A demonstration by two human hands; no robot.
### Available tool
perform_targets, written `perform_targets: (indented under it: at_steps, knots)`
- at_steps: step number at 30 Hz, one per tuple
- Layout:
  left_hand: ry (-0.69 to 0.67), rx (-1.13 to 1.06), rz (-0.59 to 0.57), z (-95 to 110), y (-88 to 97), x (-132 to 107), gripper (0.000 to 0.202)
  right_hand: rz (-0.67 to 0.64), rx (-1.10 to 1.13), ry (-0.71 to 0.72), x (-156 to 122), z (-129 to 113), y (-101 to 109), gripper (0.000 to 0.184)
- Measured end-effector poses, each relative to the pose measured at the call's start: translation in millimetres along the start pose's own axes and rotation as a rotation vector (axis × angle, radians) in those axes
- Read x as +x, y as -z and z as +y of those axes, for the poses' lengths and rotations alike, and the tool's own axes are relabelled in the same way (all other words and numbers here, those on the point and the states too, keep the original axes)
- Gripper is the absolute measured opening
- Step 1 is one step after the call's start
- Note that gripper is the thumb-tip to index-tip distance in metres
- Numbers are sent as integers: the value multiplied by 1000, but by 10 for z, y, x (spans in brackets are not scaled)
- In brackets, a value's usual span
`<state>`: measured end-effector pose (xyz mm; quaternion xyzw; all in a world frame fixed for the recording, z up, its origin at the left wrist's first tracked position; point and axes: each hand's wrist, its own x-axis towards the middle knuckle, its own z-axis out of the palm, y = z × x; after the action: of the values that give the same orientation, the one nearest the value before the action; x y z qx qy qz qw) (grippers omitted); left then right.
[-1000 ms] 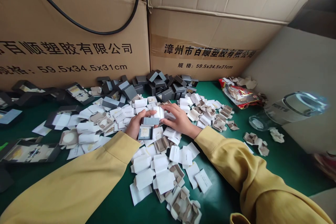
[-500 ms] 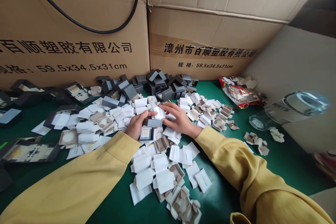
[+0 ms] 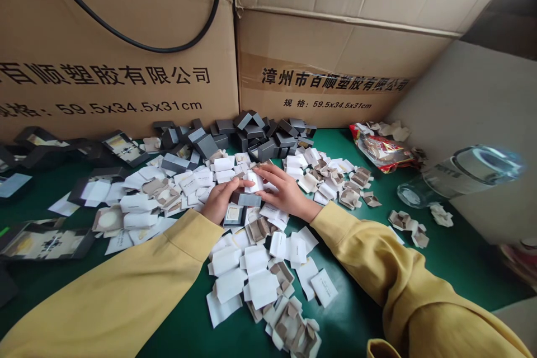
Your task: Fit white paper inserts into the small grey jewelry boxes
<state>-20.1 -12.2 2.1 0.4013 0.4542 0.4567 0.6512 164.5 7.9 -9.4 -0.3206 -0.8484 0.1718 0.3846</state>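
Near the middle of the table, a small dark grey box (image 3: 246, 199) is between my two hands, its front side facing me. A white card piece (image 3: 254, 182) sits at the box's top. My left hand (image 3: 220, 200) grips the box from the left, fingers bent toward the white piece. From the right, my right hand (image 3: 286, 192) closes on the same box, its thumb at the near side and its fingers over the white piece. Just below lies another dark box with a pale inside (image 3: 234, 215). Loose white folded cards (image 3: 260, 288) surround both hands.
Dark grey boxes (image 3: 254, 133) are piled before two large cardboard cartons (image 3: 138, 22). Open dark boxes (image 3: 50, 241) lie at left. On the right are a clear bottle (image 3: 436, 185), a red snack bag (image 3: 384, 151) and crumpled paper (image 3: 442, 215). A black cable (image 3: 155, 49) hangs above.
My fingers have shifted slightly around the white piece, and the box has tilted a little. Everything else stays in place.
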Motion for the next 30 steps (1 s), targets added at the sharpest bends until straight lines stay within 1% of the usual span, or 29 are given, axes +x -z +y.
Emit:
perform_targets:
  at_steps: [2,5,7,10,13,17,20,22,24,26,28,30]
  knots:
    - [-5,19,-4,3,-1,-1,44,-11,-12,21,3,5,6,46]
    - [41,-18,-49,7,-12,-5,42,-24,-26,16,8,1,8,45]
    - [74,-105,-74,11,-22,-2,37,-16,-26,-30,12,-5,2,42]
    - [116,-306,-53,31,-26,26,31,53,23,-154,22,-4,-12,36]
    - [187,-491,-45,66,-5,71,33,133,210,-322,31,18,-32,31]
    - [261,-591,-68,96,53,107,43,146,663,-544,41,56,-70,33]
    - [261,-618,-62,99,71,104,41,171,954,-623,61,66,-91,37]
    - [239,-637,-46,102,54,95,42,181,1083,-652,82,63,-90,38]
    - [202,-643,-21,108,19,83,48,201,1164,-702,101,57,-79,34]
    - [175,-642,0,113,-16,70,51,234,1198,-758,111,54,-66,30]
    - [152,-643,1,106,-38,62,43,261,1192,-769,107,55,-58,28]
    - [132,-640,-18,85,-39,63,32,252,1162,-729,93,57,-61,27]
